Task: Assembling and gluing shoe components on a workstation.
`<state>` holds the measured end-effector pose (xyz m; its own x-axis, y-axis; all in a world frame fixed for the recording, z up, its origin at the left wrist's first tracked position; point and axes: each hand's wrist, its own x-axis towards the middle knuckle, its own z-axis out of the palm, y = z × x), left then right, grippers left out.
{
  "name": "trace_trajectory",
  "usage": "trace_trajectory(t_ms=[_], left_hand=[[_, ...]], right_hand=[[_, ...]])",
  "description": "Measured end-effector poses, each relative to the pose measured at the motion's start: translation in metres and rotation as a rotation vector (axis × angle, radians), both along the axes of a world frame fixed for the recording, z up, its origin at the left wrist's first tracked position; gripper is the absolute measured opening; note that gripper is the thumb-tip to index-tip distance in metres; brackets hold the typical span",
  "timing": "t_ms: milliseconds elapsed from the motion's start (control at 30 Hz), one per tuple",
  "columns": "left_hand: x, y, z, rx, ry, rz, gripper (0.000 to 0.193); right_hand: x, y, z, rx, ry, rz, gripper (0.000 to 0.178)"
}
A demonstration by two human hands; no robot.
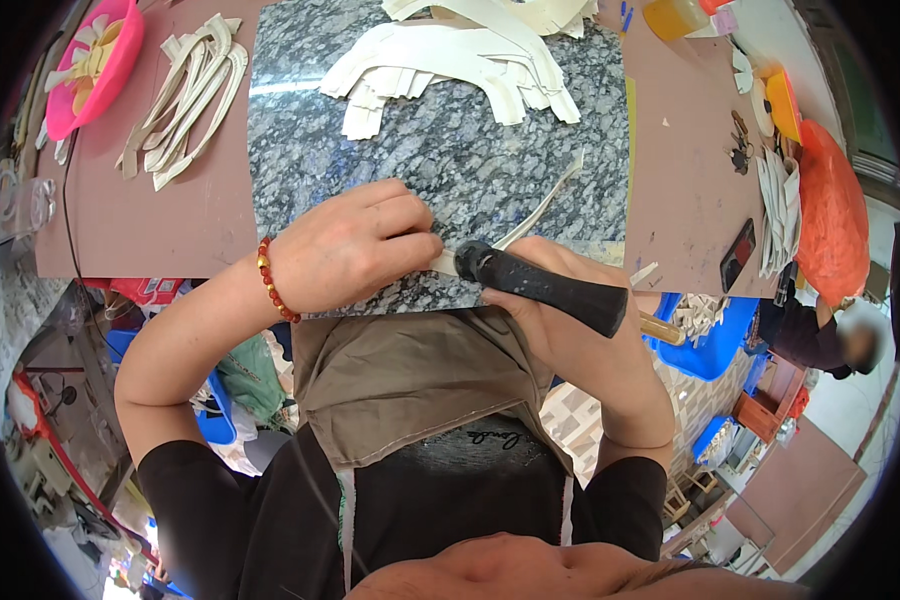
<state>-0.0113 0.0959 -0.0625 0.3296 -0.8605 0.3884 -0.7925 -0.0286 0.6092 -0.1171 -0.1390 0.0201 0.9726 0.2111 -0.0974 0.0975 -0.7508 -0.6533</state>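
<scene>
My left hand (355, 245), with a red bead bracelet at the wrist, is closed over a cream strip (444, 262) near the front edge of a speckled grey stone slab (420, 170). Its curled fingers hide most of the strip's left end. A long, narrow part of the strip rises past my right hand toward the upper right. My right hand (560, 310) is wrapped round a hammer (550, 285) with a black head. The hammer's round face is down close to the strip, just right of my left fingertips; whether it touches cannot be seen.
Curved cream pieces (420, 62) lie stacked at the slab's far side. More bent strips (195, 95) and a pink basin (95, 70) are on the left. Keys (740, 150), a phone (738, 255) and an orange-red bag (832, 215) stand right. Below right is a blue bin (715, 350); another person is beyond.
</scene>
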Motion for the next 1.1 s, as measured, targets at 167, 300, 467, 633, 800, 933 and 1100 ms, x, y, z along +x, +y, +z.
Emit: trace_trajectory(t_ms=[167, 300, 467, 633, 800, 933, 1100], left_hand=[[-0.001, 0.002, -0.005, 0.002, -0.126, -0.026, 0.028], [-0.001, 0.0, -0.005, -0.002, -0.17, -0.037, 0.027], [-0.004, -0.003, -0.004, -0.018, -0.106, 0.01, 0.027], [-0.006, -0.006, 0.003, -0.005, -0.047, 0.113, 0.031], [-0.004, -0.011, 0.018, 0.026, 0.118, 0.15, 0.027], [-0.008, -0.054, 0.035, -0.001, 0.02, 0.202, 0.033], [-0.019, -0.107, 0.029, 0.208, -0.015, 0.234, 0.065]], right_hand=[[0.003, -0.003, 0.006, -0.01, 0.006, 0.01, 0.018], [0.004, 0.004, 0.009, -0.005, 0.002, -0.027, 0.02], [0.018, -0.001, 0.007, -0.032, -0.012, 0.035, 0.019], [0.011, 0.008, 0.001, -0.061, -0.039, 0.042, 0.019], [0.007, -0.02, -0.001, 0.207, -0.175, -0.126, 0.016], [-0.013, -0.059, 0.006, 0.116, -0.185, -0.463, 0.02], [-0.017, -0.085, -0.026, 0.042, -0.185, -0.594, 0.021]])
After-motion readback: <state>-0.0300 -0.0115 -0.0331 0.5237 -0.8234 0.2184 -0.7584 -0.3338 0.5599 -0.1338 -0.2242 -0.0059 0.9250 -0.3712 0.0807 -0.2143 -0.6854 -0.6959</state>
